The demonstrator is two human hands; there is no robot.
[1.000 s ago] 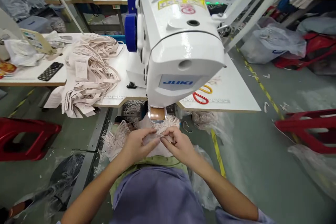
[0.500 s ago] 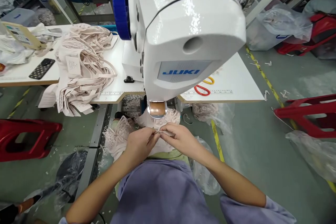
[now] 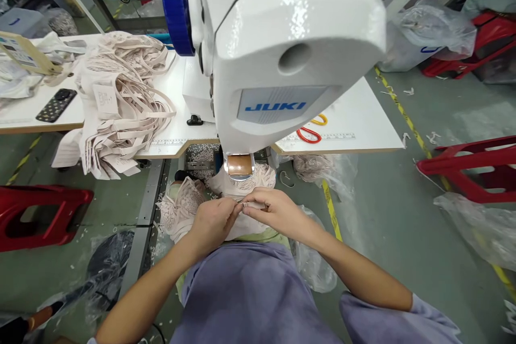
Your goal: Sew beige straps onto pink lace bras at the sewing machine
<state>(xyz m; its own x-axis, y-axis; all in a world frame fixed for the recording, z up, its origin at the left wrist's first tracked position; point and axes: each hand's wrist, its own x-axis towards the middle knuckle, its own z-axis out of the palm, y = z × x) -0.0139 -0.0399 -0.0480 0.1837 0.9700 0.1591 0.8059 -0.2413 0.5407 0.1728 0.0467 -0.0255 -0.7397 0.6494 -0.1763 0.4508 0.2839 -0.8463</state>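
Observation:
My left hand and my right hand meet fingertip to fingertip just below the head of a white sewing machine. Both are closed in a pinch on a narrow pale fabric strip, mostly covered by the fingers. Beneath them, a pale pink garment lies over my lap. Its gathered lace part bunches to the left, and more of the fabric lies under the machine's needle area, where the needle itself is hidden.
A heap of pale straps and garments covers the left of the white table, near a phone. Scissors with red and yellow handles lie to the right. Red stools and plastic bags are on the floor.
The camera has tilted and shifted slightly, so the machine looks a little larger. My fingers have moved slightly on the fabric strip, with both hands still pinched together.

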